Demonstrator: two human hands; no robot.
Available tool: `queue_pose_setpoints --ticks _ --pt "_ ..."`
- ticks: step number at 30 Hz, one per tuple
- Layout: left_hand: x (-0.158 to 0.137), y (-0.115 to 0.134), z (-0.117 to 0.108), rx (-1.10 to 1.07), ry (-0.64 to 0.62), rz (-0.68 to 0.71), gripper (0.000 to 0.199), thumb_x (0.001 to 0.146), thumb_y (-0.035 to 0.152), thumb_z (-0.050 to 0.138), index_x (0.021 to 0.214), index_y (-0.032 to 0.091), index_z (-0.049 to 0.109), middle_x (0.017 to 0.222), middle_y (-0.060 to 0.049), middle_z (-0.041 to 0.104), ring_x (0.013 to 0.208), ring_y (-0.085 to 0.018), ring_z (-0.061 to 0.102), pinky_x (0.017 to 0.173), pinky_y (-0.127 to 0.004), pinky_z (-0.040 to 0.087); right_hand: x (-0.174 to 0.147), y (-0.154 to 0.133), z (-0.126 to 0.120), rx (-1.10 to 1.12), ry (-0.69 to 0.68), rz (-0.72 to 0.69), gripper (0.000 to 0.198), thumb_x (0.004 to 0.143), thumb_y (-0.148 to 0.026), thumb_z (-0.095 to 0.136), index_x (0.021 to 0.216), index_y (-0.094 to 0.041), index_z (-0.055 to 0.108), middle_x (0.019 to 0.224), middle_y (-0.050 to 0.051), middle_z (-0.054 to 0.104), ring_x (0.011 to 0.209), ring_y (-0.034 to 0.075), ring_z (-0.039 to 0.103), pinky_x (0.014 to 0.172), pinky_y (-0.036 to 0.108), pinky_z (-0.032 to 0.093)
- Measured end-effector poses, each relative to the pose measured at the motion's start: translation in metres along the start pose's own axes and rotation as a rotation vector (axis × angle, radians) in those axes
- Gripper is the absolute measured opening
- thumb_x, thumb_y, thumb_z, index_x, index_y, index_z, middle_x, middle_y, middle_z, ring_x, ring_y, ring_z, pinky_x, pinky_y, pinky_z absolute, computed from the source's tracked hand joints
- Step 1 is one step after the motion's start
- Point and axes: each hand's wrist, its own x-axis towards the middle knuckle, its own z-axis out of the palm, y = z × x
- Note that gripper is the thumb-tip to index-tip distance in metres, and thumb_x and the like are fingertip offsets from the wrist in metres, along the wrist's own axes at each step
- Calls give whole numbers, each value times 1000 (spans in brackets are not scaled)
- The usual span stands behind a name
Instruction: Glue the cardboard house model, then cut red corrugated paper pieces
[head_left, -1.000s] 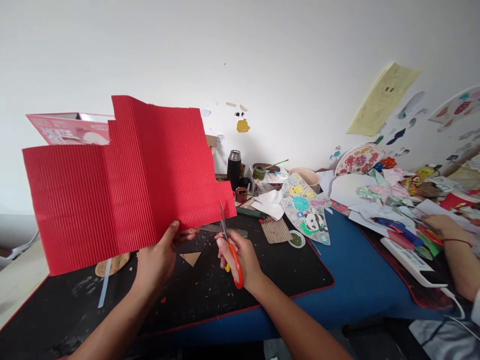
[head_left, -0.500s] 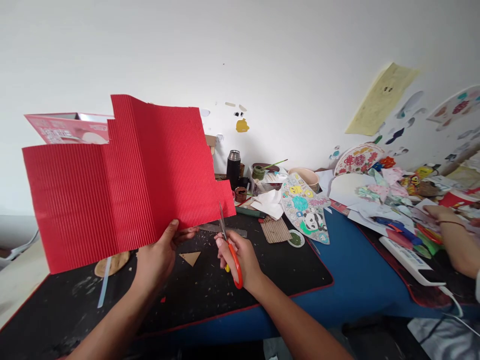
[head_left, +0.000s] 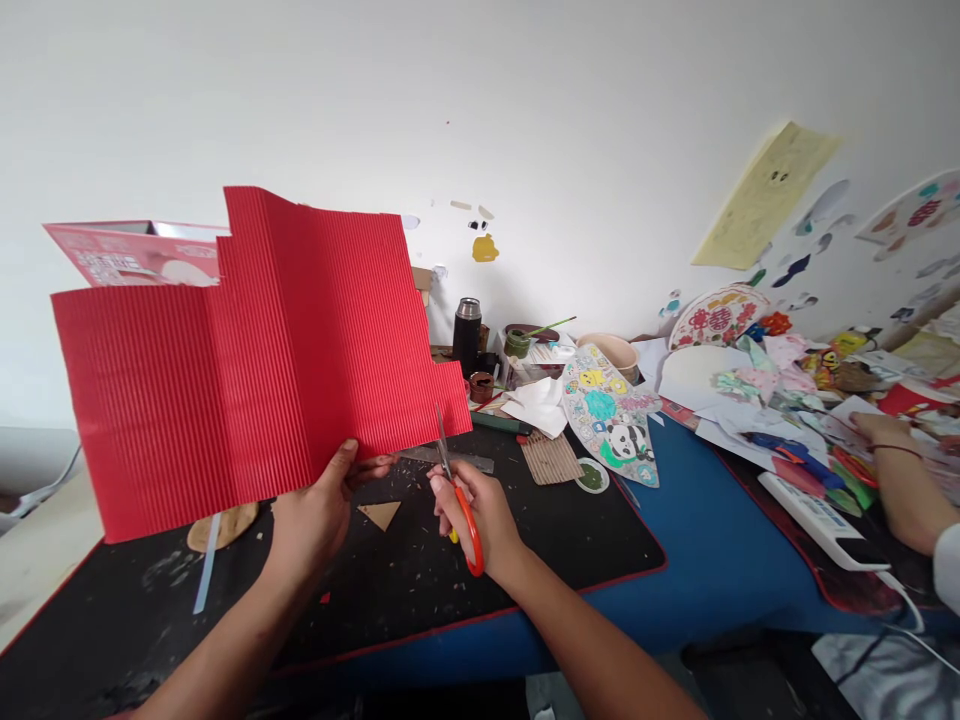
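Observation:
A large sheet of red corrugated paper (head_left: 300, 340) with stepped, cut edges is raised above the table. My left hand (head_left: 322, 500) pinches its lower edge, thumb in front and fingers behind. In my right hand (head_left: 480, 510) is a pair of scissors (head_left: 470, 530) with orange and yellow handles. Their blades point upward and lie at the sheet's lower right corner, one blade showing in front of the paper. Below the sheet, between my hands, a small brown cardboard triangle (head_left: 381, 515) lies on the black mat (head_left: 570, 550).
A metal ruler (head_left: 450, 459), a corrugated cardboard piece (head_left: 551, 458) and a painted panda board (head_left: 613, 420) lie beyond my hands. A black thermos (head_left: 466, 335) stands by the wall. At right, another person's hand (head_left: 892, 440) reaches among papers near a white power strip (head_left: 817, 520).
The red sheet has shifted very slightly, its left edge a little to the right. The scissors and both hands stay almost in place.

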Motion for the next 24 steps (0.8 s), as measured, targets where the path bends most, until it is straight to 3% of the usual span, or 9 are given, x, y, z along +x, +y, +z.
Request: queue_pose_setpoints --ticks 5,12,19,24 --pt "-6 9 12 -18 76 36 35 69 52 82 78 22 69 75 -16 81 90 -43 83 86 -55 68 0 1 0 -8 -1 2 43 104 -62 63 103 -20 71 71 -2 64 49 10 59 48 21 46" --pt "-7 9 11 -83 86 72 35 68 45 88 86 22 68 73 -6 77 79 -38 83 82 -52 69 1 -3 2 -12 -1 2 42 105 -61 62 101 -20 70 70 -3 62 48 10 58 48 21 46" --pt "-5 2 5 -93 58 57 34 72 44 88 88 19 71 79 -11 81 80 -37 84 83 -48 69 1 -3 3 -20 4 18 39 105 -58 62 98 -20 69 67 -3 59 47 11 57 47 21 44" --pt "-6 4 5 -95 51 46 33 73 44 88 88 19 72 80 -13 82 85 -39 84 89 -53 68 -1 -4 3 -26 11 18 37 105 -55 62 97 -20 68 66 -4 59 47 11 56 47 22 43"
